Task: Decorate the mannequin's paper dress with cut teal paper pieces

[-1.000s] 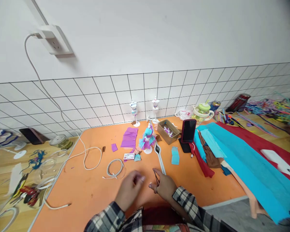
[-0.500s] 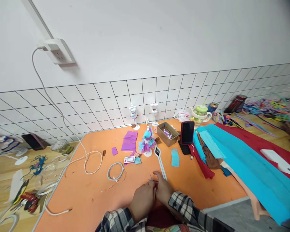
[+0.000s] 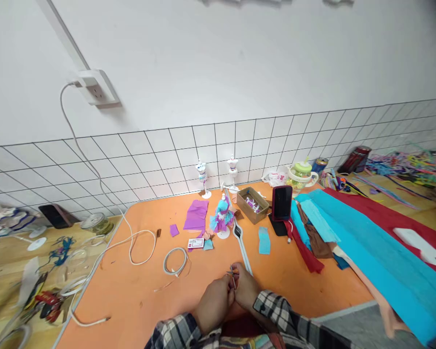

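Observation:
My left hand (image 3: 213,299) and my right hand (image 3: 247,289) meet over the near edge of the orange table. Both are closed, fingertips pinched together around a small, thin greyish piece (image 3: 232,273) too small to name. Beyond them stands a mini dress form (image 3: 223,214) wearing a ruffled blue and purple paper dress. Left of it lie purple crepe paper (image 3: 196,216), a small white card (image 3: 195,243) and a coil of pale wire (image 3: 175,261). A light blue paper strip (image 3: 264,241) lies to the right.
Two white dress forms (image 3: 202,177) stand by the tiled wall. Nearby are a cardboard box (image 3: 253,206), an upright phone (image 3: 282,202) and a green-lidded jug (image 3: 302,174). Long blue crepe paper (image 3: 378,247) covers the right side. A white cable (image 3: 132,242) crosses the left. Pliers (image 3: 48,303) lie beyond.
My fingers have shifted slightly around the small piece, the right fingertips now curled closer over it. The view has tilted up a little and turned slightly left; the table items stay put.

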Demonstrator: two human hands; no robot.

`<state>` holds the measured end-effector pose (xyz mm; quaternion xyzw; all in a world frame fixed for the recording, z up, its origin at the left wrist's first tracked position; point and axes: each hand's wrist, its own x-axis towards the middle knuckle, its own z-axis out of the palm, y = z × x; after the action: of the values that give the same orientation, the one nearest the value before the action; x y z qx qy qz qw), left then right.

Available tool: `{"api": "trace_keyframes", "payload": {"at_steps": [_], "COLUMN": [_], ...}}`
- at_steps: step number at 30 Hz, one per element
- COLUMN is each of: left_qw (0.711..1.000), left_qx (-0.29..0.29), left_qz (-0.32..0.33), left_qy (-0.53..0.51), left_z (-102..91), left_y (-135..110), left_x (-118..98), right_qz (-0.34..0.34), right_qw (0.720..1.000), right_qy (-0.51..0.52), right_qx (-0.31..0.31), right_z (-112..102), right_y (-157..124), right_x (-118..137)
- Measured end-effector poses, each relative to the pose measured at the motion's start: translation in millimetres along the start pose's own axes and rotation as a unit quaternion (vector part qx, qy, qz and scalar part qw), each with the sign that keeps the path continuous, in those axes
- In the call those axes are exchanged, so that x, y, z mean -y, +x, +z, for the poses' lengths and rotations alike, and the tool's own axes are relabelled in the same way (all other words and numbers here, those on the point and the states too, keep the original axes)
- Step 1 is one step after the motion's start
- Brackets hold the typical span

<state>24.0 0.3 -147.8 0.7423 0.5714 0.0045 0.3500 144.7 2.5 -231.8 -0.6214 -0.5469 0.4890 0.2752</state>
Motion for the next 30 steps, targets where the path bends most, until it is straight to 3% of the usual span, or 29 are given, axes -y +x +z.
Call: {"api": "trace_keyframes", "payload": {"at_steps": [18, 21, 24, 27, 30], "left_qw": [0.997, 0.986, 0.958, 0.952, 0.973], "left_qx": [-0.05, -0.092, -0.177, -0.239, -0.198], "left_qz": [0.023, 0.043, 0.035, 0.052, 0.073], "left_qy": [-0.054, -0.132, -0.224, -0.182, -0.095], "left_z": [15.9, 14.0, 8.0, -0.9, -7.8], "left_y": [10, 6, 2, 2, 1], "left_x": [5, 9, 17, 24, 27], "right_qz": [0.002, -0.008, -0.043, -0.119, -0.205], "right_qw": [0.998, 0.997, 0.991, 0.947, 0.879], "right_qy": [-0.009, -0.04, -0.113, -0.295, -0.429], "right_qx": [-0.065, -0.069, -0.055, -0.036, -0.039], "right_z": [-3, -15, -27, -34, -34], "right_y": [3, -2, -8, -13, -14], "right_x": [3, 12, 25, 35, 37]}}
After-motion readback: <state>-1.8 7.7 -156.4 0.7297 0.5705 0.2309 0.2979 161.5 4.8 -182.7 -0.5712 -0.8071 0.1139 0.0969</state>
